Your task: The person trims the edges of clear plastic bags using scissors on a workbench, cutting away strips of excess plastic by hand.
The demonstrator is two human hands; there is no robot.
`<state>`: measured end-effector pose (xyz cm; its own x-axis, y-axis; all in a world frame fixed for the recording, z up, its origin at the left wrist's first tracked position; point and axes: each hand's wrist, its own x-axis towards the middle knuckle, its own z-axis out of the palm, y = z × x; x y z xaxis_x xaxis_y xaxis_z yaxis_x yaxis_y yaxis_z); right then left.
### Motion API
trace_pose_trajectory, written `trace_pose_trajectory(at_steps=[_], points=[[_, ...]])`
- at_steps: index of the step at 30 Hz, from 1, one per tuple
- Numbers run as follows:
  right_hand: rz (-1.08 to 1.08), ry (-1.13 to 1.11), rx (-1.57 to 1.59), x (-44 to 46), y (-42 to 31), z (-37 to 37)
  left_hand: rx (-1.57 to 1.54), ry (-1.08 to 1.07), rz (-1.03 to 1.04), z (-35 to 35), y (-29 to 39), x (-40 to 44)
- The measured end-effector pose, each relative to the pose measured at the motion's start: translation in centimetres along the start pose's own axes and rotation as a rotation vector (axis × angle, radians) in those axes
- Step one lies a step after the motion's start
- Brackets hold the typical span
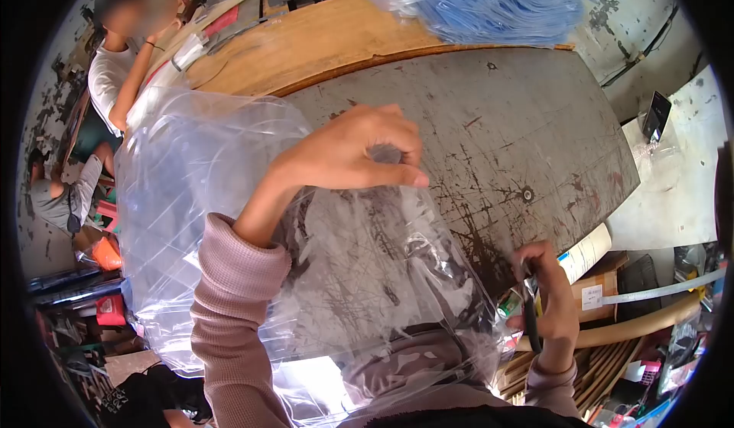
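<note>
Clear plastic sheeting (pixel 206 145) spreads over the left and near part of the grey table and hangs toward my lap. My left hand (pixel 355 149) is above it, thumb and fingers curled into a pinch at a far corner of the plastic. The exact contact under the fingertips is hidden. Off the sheet's right edge, my right hand (pixel 554 302) grips a pair of scissors (pixel 532 313) by the black handle. The scissors' blades are blurred and hard to make out.
The scratched grey tabletop (pixel 535 114) borders a wooden board (pixel 306 45). Blue-tinted plastic sheets (pixel 505 7) are piled at the back. A phone (pixel 656 116) stands at right, above a roll (pixel 587 252) and cardboard box (pixel 592 294). Other people (pixel 115 68) sit at left.
</note>
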<state>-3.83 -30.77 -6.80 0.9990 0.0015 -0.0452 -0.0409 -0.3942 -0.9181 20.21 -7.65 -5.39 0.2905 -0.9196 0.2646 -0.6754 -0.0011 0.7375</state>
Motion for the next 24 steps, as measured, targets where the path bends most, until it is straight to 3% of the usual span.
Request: trace_pose_trajectory(at_steps=[3,7,10,24], points=[[0.016,-0.068,-0.261,-0.3,-2.0,0.7,-0.024,0.003,0.041,0.0,0.3,0.1],[0.03,-0.084,-0.367,-0.6,-2.9,0.9,0.0,-0.003,0.031,0.2,0.5,0.1],[0.043,-0.005,-0.376,-1.0,-3.1,1.6,-0.02,-0.011,0.006,0.3,0.5,0.1],[0.083,-0.024,-0.314,0.0,-3.5,2.2,-0.045,-0.018,-0.039,0.0,0.7,-0.1]])
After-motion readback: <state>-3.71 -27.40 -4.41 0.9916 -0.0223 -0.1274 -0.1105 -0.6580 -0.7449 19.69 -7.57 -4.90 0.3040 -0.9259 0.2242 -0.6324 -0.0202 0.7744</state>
